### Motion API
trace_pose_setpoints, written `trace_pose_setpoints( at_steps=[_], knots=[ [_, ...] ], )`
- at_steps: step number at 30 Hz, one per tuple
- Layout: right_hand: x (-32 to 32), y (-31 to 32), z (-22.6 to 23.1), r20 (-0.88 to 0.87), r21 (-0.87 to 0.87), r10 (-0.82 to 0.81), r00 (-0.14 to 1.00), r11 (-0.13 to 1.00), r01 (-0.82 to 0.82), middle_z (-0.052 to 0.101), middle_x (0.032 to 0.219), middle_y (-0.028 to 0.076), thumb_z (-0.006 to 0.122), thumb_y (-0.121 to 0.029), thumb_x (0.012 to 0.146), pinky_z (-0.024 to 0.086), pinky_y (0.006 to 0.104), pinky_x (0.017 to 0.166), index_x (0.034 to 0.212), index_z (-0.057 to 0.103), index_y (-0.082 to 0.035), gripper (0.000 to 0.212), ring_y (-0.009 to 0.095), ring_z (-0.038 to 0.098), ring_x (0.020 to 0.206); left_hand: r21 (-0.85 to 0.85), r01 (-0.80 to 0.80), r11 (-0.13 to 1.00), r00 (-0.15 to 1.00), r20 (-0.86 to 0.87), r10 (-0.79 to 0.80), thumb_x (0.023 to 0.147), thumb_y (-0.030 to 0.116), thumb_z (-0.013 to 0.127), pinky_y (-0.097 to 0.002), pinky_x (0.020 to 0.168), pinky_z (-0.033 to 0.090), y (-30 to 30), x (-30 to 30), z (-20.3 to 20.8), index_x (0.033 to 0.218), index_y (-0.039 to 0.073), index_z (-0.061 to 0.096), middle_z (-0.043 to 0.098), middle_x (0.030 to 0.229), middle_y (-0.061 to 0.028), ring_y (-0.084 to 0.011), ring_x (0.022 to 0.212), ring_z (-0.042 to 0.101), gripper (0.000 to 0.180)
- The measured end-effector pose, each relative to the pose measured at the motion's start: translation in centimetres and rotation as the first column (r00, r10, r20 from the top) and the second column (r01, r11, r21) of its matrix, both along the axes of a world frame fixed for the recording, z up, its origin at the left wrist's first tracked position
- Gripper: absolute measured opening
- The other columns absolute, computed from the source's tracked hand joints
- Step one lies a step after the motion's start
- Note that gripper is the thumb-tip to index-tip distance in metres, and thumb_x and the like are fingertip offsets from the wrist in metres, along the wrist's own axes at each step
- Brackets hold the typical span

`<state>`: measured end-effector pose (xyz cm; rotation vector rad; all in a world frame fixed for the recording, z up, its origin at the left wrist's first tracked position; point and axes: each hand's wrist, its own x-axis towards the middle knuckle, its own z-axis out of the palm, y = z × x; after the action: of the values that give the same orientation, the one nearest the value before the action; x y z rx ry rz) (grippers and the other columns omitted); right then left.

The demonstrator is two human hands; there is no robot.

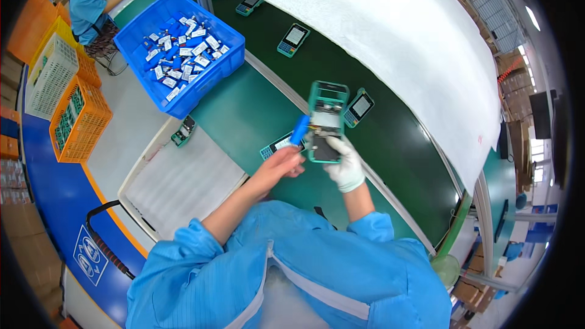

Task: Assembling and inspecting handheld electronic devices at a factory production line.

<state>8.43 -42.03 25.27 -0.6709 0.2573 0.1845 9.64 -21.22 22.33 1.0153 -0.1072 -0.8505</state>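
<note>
My bare left hand (281, 166) pinches a blue cylindrical battery (300, 130), somewhat blurred, close to the left side of an opened handheld card terminal. That terminal (327, 120) has a teal frame, and its inside faces up. My right hand (346, 169), in a white glove, grips its lower right edge. Thin wires seem to run between battery and terminal, though their ends are too small to make out. Partly behind my left hand, another card terminal (275, 145) lies screen up on the green bench (234, 116).
A blue bin (228, 85) of blue batteries stands at the left. Beside a white-lined tray (183, 186) lies an opened terminal (183, 131). Several terminals (294, 39) sit on the dark green conveyor (390, 140), under a white sheet (390, 18). A co-worker (91, 3) sits far left near crates (76, 123).
</note>
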Motion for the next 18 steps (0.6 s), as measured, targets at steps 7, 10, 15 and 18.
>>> trace_pose_setpoints(
  at_steps=[7, 10, 15, 18],
  knots=[
    [0.4, 5.3, 5.7, 0.318, -0.767, -0.009, 0.948, 0.585, 0.263, 0.055, 0.126, 0.012, 0.065, -0.014, 0.086, 0.043, 0.0316, 0.097, 0.142, 0.032, 0.001, 0.066, 0.019, 0.056, 0.112, 0.035, -0.212, 0.977, 0.928, 0.321, 0.19, 0.092, 0.006, 0.054, -0.0323, 0.094, 0.044, 0.3, 1.9, 5.2, 0.139, 0.001, 0.036, 0.05, 0.129, -0.0129, -0.0173, 0.113, 0.052, 0.052],
    [0.6, 6.2, 6.4, 0.414, -0.665, 0.038, 0.91, 0.695, 0.274, 0.051, 0.131, 0.012, 0.07, -0.01, 0.082, 0.042, 0.0324, 0.099, 0.145, 0.026, 0.001, 0.078, 0.019, 0.052, 0.117, -0.061, -0.282, 0.957, 0.825, 0.493, 0.275, 0.093, 0.005, 0.05, -0.0312, 0.09, 0.047, -0.1, 2.0, 6.5, 0.134, 0.0, 0.04, 0.057, 0.12, -0.0109, -0.0165, 0.103, 0.06, 0.042],
    [0.7, 5.8, 5.9, 0.638, -0.687, 0.202, 0.743, -0.286, 0.668, 0.03, 0.142, 0.031, 0.061, -0.061, 0.078, 0.023, 0.0572, 0.108, 0.142, 0.034, -0.003, 0.09, 0.049, 0.029, 0.131, 0.497, -0.55, 0.671, 0.432, 0.857, -0.281, 0.089, 0.01, 0.051, -0.0455, 0.075, 0.051, 1.5, 1.5, 9.2, 0.134, -0.002, 0.041, 0.061, 0.11, -0.0192, -0.0365, 0.084, 0.064, 0.047],
    [0.9, 5.8, 5.5, 0.642, -0.635, 0.298, 0.706, -0.31, 0.708, 0.027, 0.147, 0.027, 0.052, -0.066, 0.081, 0.02, 0.0613, 0.108, 0.136, 0.047, -0.013, 0.077, 0.052, 0.023, 0.134, 0.476, -0.637, 0.607, 0.321, 0.879, -0.353, 0.082, 0.01, 0.055, -0.0451, 0.067, 0.05, 0.4, -0.8, 12.7, 0.139, -0.002, 0.036, 0.059, 0.098, -0.0207, -0.0369, 0.076, 0.061, 0.061]
  ],
)
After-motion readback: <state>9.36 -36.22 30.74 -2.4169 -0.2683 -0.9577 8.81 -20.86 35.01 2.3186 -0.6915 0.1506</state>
